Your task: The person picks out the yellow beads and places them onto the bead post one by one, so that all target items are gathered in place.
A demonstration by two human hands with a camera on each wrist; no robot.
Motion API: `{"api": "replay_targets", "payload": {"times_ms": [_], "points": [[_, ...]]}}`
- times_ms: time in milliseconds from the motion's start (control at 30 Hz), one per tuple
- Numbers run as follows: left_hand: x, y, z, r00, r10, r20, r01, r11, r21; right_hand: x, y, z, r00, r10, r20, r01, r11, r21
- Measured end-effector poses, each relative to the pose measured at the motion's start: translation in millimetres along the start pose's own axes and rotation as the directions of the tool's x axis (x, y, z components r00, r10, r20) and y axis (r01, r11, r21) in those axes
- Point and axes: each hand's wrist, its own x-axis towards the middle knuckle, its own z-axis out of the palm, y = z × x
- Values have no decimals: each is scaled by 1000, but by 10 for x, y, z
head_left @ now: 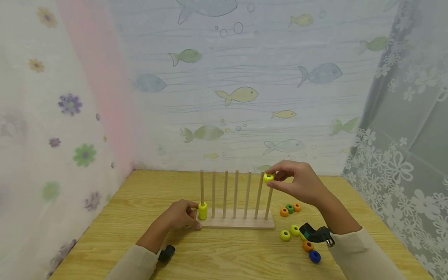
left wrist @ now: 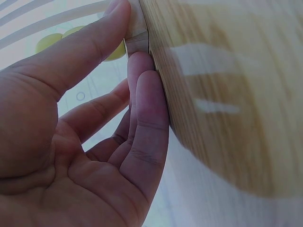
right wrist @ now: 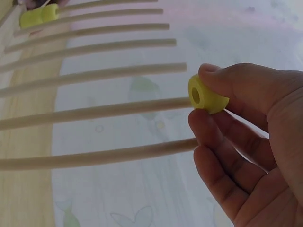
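A wooden peg rack with a row of several upright pegs stands on the table. Yellow beads are stacked at the foot of its leftmost peg. My left hand holds the left end of the rack's base, and the left wrist view shows thumb and fingers around that end. Between thumb and fingers, my right hand pinches a yellow bead up by the tops of the two rightmost pegs. The bead's hole faces the camera in the right wrist view; whether a peg enters it I cannot tell.
Right of the rack lie a green bead and two orange ones. Nearer are yellow beads, an orange bead and a blue bead, partly under the right wrist's black strap. A fish-patterned curtain hangs behind.
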Motion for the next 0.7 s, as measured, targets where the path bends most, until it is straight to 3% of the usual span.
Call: {"api": "replay_targets", "payload": {"times_ms": [300, 700], "points": [[-3, 2, 4, 1000, -1, 0, 1, 1000, -10, 75, -37, 27, 999, 36, -1, -36, 999, 14], [10, -13, 7, 1000, -2, 3, 2, 1000, 5, 217, -125, 97, 1000, 15, 0, -15, 1000, 14]]}}
